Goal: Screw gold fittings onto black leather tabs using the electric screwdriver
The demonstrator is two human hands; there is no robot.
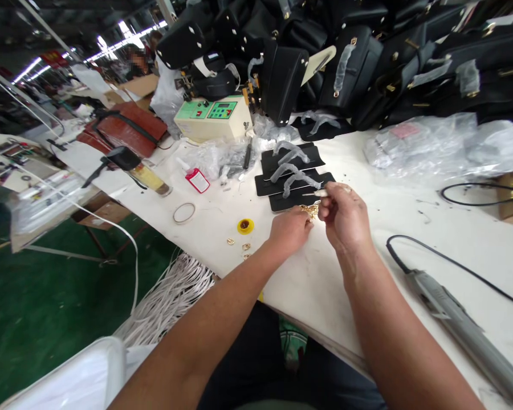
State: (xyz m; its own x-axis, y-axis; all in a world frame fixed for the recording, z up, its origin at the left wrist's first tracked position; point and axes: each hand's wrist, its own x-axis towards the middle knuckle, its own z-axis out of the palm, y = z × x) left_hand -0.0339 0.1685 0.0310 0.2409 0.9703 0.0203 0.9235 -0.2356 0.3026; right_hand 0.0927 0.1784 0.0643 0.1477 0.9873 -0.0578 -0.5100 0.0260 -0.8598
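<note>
My right hand [342,208] is closed on a thin white tool [318,193] whose fine tip points left over the black panels. Beside it, my left hand [291,229] is closed at a small pile of gold metal pieces [310,210]; what its fingers pinch is too small to make out. Several black panels [277,202] with plastic-wrapped handles [297,178] lie overlapped just beyond both hands. To the left are a yellow dish [245,226] with something brown in it and several loose gold rings [246,246].
A red-and-white bottle [197,180], a tape ring [183,213] and a jar [149,177] stand or lie left. Behind are a control box [214,118] and piled black bags [282,80]. A grey cylindrical tool [465,330] with a cord lies right. A person is far back left.
</note>
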